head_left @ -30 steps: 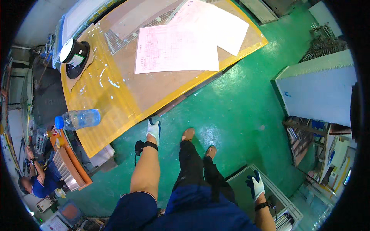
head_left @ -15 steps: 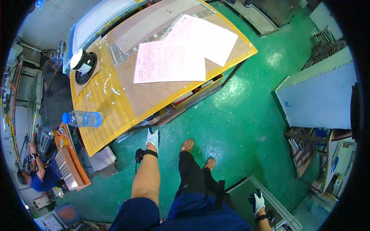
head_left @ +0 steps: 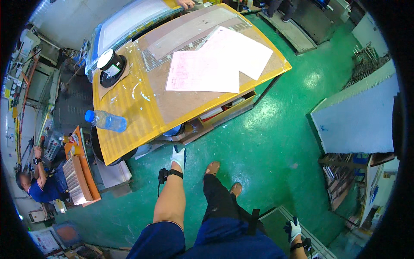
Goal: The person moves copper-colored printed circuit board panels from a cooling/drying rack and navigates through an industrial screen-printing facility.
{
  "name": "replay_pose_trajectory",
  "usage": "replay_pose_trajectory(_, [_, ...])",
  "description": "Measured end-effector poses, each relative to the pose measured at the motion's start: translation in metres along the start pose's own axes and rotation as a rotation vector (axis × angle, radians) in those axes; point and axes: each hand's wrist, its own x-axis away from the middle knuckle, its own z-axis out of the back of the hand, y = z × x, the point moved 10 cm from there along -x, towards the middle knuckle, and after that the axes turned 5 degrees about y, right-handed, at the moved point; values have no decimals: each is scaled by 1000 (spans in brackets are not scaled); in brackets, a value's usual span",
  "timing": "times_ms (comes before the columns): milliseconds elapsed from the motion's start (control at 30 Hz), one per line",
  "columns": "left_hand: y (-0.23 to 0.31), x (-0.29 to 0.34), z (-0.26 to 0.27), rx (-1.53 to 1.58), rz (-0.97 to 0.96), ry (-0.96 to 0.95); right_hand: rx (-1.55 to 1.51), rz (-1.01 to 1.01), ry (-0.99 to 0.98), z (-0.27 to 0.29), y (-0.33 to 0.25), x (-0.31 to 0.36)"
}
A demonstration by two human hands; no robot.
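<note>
My left hand [head_left: 178, 158], in a white glove with dark fingertips, hangs over the green floor just off the near edge of the work table [head_left: 207, 115]. Its fingers look stretched out, with nothing visible in them. Low on the right, my right hand [head_left: 294, 229], gloved the same way, is above or beside a metal-edged frame [head_left: 288, 212]; whether it touches the frame I cannot tell. Its fingers are apart and appear bare of any object. On the table lie pink printed sheets [head_left: 202, 71], a water bottle with a blue cap [head_left: 110, 121] and a black jar with a white lid [head_left: 110, 63].
Beneath the tabletop is an open shelf [head_left: 215, 112] holding several items. A large pale blue panel or box [head_left: 355, 116] stands at right. A co-worker [head_left: 47, 185] sits at far left, and another person's hand [head_left: 186, 4] shows beyond the table. A low step [head_left: 288, 32] lies at the back.
The view has shifted, so the table sits slightly farther right. Another person's hand has come into sight at the far edge. My own hands have barely moved.
</note>
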Motion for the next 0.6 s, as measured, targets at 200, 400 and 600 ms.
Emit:
replay_pose_trajectory(200, [-6,-58,30,-24,-160,-19,36,-10,-68,-44,-1,1])
replay_pose_trajectory(400, [8,-65,22,-128,-156,-56,30,46,-108,-95,-15,28])
replay_pose_trajectory(600, [-3,-70,23,-239,-65,-12,27,16,-124,-116,-17,40])
